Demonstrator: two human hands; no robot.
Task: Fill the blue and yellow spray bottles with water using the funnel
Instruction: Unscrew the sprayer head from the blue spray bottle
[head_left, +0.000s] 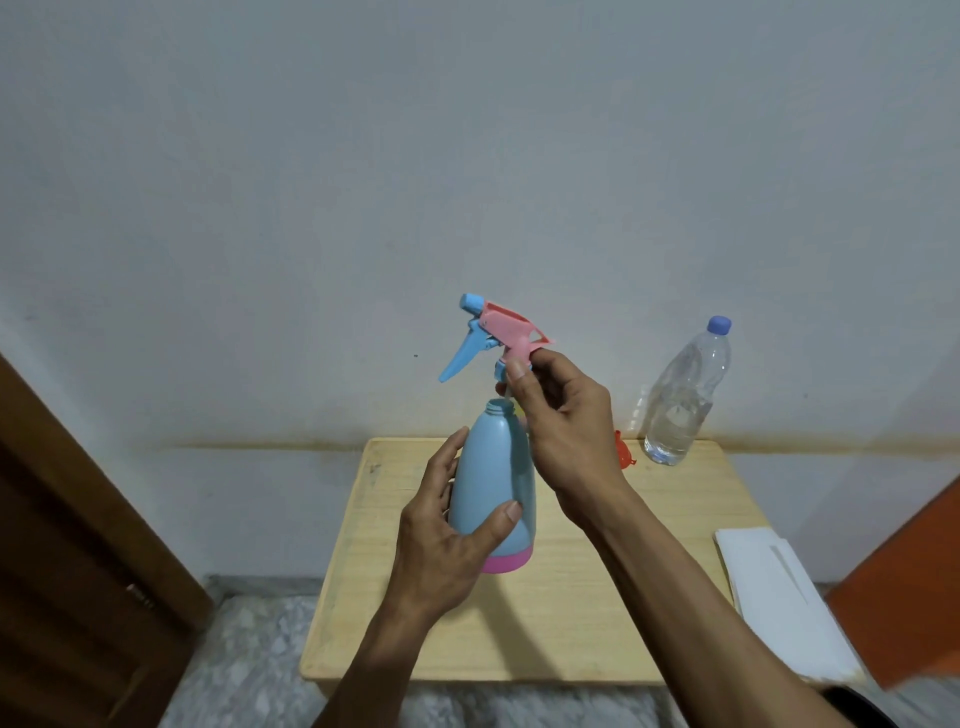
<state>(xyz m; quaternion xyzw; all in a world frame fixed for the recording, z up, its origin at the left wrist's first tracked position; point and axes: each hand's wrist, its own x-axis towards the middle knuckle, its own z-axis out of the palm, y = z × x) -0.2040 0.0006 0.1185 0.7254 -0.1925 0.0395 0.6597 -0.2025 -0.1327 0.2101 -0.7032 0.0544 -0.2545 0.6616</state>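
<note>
So far, the blue bottle (493, 493), gripped by the left hand (447, 535), is uncapped; the right hand (566, 426) pinches its sprayer (498, 332). Funnel (623, 451) unused; filling not begun; yellow bottle not visible.

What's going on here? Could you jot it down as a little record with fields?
left hand: grips the blue spray bottle, upright on the wooden table
right hand: pinches the spray head, lifted off above the bottle's open neck
funnel: red, mostly hidden behind the right hand
water bottle: capped, standing at the table's far right
yellow bottle: not in view
</note>
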